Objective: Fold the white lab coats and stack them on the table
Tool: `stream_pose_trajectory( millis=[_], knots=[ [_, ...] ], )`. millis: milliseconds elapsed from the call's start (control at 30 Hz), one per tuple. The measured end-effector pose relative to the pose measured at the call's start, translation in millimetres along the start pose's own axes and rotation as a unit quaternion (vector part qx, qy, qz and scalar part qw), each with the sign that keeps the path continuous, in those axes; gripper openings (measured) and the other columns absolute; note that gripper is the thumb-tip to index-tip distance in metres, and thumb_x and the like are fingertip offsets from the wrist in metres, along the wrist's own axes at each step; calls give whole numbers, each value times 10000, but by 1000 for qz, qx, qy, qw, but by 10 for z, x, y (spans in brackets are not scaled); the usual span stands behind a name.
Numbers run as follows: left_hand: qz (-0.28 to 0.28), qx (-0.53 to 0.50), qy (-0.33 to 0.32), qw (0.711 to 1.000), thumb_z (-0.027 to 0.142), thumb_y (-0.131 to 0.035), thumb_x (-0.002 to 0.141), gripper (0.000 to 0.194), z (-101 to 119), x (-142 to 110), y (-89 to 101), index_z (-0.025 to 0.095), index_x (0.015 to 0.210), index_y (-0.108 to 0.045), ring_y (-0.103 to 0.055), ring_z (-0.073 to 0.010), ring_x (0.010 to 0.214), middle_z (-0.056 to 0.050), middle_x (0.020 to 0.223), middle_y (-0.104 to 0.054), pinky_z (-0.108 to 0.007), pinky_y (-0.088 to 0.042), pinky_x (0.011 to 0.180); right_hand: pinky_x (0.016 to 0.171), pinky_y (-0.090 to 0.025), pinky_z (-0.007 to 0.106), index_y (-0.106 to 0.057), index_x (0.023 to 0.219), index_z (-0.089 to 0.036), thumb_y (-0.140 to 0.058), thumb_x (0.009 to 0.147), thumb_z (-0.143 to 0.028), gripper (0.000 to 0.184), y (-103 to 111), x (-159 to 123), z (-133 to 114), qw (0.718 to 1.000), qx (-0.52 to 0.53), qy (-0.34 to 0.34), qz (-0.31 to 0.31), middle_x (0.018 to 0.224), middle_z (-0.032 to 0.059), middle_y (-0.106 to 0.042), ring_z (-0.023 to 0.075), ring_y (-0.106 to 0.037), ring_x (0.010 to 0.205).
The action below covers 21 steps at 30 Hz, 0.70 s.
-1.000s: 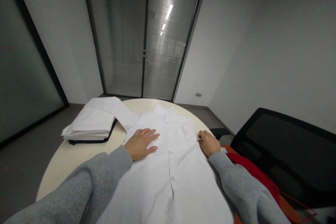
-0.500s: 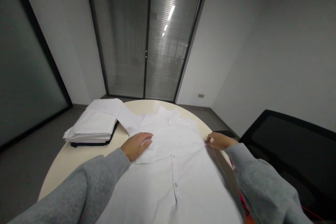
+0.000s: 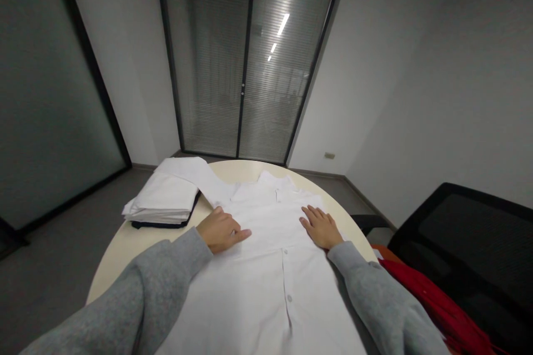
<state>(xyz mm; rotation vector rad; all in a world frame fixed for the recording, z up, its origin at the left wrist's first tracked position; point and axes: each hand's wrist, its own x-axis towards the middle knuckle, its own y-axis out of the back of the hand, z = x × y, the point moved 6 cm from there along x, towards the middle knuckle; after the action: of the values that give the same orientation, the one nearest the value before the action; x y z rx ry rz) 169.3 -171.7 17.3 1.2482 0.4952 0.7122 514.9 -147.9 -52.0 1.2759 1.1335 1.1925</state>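
A white button-up shirt (image 3: 266, 277) lies spread front side up across the round table, its collar toward the far edge. At the shirt's left side, my left hand (image 3: 220, 231) has its fingers curled at the cloth's edge and its thumb stretched over the fabric. The fingertips are hidden. My right hand (image 3: 320, 227) rests flat on the right chest part, fingers spread, holding nothing. The left sleeve (image 3: 208, 180) reaches across to a stack of folded white clothes (image 3: 162, 199) with a dark piece at the bottom.
The cream round table (image 3: 110, 266) shows its rim at left and at the far side. A black mesh chair (image 3: 470, 255) stands close on the right, with red cloth (image 3: 433, 294) on it. Beyond the table is a glazed partition with blinds (image 3: 216, 66).
My right hand has let go of the shirt's right edge and moved inward, opening flat on the cloth. My left hand has curled its fingers at the left edge. The view has shifted slightly.
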Motion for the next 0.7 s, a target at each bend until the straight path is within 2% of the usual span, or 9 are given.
stream_pose_trajectory(
  millis=[67, 167, 200, 267, 367, 467, 567, 633, 700],
  knots=[
    [-5, 12, 59, 998, 543, -350, 1054, 600, -95, -69, 103, 233, 747, -761, -711, -277, 856, -99, 800, -763, -458, -439, 955, 1253, -161, 594, -338, 1626, -330, -237, 1067, -584, 622, -38, 22, 43, 1000, -2, -4, -14, 1713, 7, -277, 302, -249, 1572],
    [2, 46, 166, 985, 499, -355, 1051, 536, -268, -198, 234, 214, 877, -774, -727, -307, 958, -145, 951, -781, -420, -491, 904, 1257, -135, 615, -304, 1639, -333, -221, 1065, -583, 632, -53, 41, 63, 1000, -13, -5, -24, 1726, 2, -235, 309, -208, 1586],
    [16, 54, 186, 981, 456, -345, 1054, 505, -315, -226, 272, 206, 949, -771, -729, -308, 977, -152, 990, -781, -417, -501, 901, 1258, -137, 614, -301, 1641, -329, -218, 1065, -581, 634, -54, 43, 61, 1000, -14, -5, -25, 1727, 2, -229, 311, -205, 1587],
    [57, 44, 182, 981, 352, -351, 1042, 421, -385, -236, 324, 202, 1121, -736, -726, -295, 1017, -143, 1070, -779, -407, -514, 921, 1261, -139, 612, -299, 1643, -323, -215, 1065, -580, 638, -55, 43, 52, 1000, -13, -6, -24, 1727, 2, -227, 310, -204, 1587],
    [113, -10, 137, 984, 273, -392, 1001, 380, -475, -182, 330, 203, 1221, -695, -701, -272, 1107, -114, 1183, -762, -396, -507, 1005, 1262, -138, 616, -311, 1640, -311, -226, 1063, -589, 646, -53, 42, 40, 1000, -6, -5, -21, 1723, 7, -239, 313, -213, 1585],
    [115, -39, 93, 988, 295, -450, 981, 333, -438, -141, 241, 200, 1163, -712, -691, -286, 1105, -110, 1166, -755, -435, -506, 1031, 1260, -139, 624, -318, 1639, -291, -241, 1063, -585, 651, -44, 44, 46, 1000, -1, -9, -19, 1721, 17, -246, 322, -217, 1582],
    [112, -38, -7, 993, 445, -555, 978, 345, -85, -218, 74, 221, 1196, -701, -642, -316, 1185, -118, 1224, -729, -492, -464, 1088, 1260, -116, 632, -301, 1645, -295, -240, 1066, -587, 652, -44, 40, 56, 1000, 2, -12, -21, 1726, 26, -228, 329, -204, 1586],
    [109, -44, -107, 987, 611, -590, 949, 534, 256, -364, -110, 256, 1345, -636, -536, -341, 1355, -120, 1450, -623, -533, -381, 1172, 1264, -90, 626, -285, 1650, -302, -237, 1063, -611, 666, -55, 37, 62, 1000, 3, -10, -26, 1729, 29, -218, 330, -183, 1591],
    [75, -50, -198, 976, 741, -536, 924, 727, 542, -551, -349, 293, 1497, -517, -401, -361, 1491, -99, 1622, -464, -580, -255, 1249, 1271, -65, 611, -264, 1657, -307, -228, 1056, -643, 689, -73, 43, 75, 1000, 2, -4, -31, 1732, 24, -203, 330, -155, 1597]
  ],
)
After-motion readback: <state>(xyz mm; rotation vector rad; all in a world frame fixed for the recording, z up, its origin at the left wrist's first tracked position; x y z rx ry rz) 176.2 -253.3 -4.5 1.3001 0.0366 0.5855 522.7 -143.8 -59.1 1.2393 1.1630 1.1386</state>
